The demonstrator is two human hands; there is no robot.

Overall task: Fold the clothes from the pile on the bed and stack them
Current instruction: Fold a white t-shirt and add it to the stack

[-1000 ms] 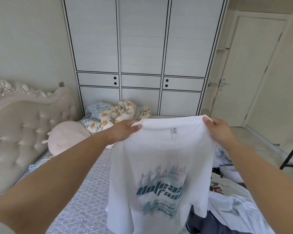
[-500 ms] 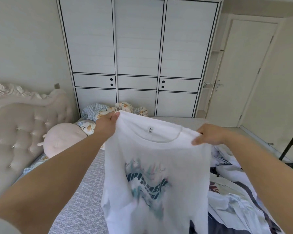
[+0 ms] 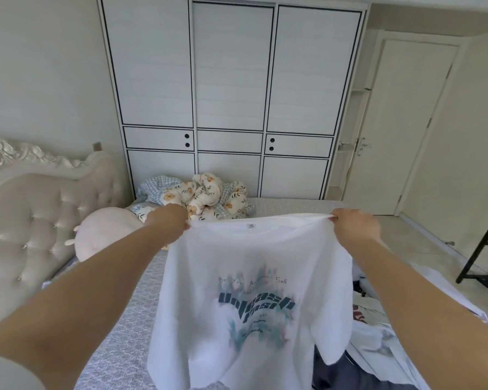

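Hands spread wider, white T-shirt (image 3: 248, 291) pulled taut, level over bed (image 3: 119, 333). Left hand (image 3: 168, 222), right hand (image 3: 355, 225) pinched shut on shoulders. Probably ready to lay flat.

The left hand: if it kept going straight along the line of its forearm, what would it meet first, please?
Most likely the crumpled floral bedding heaped just beyond the left hand, which pinches the white T-shirt at the shoulder. Depth is unclear from this single view; behind the heap stands the wardrobe.
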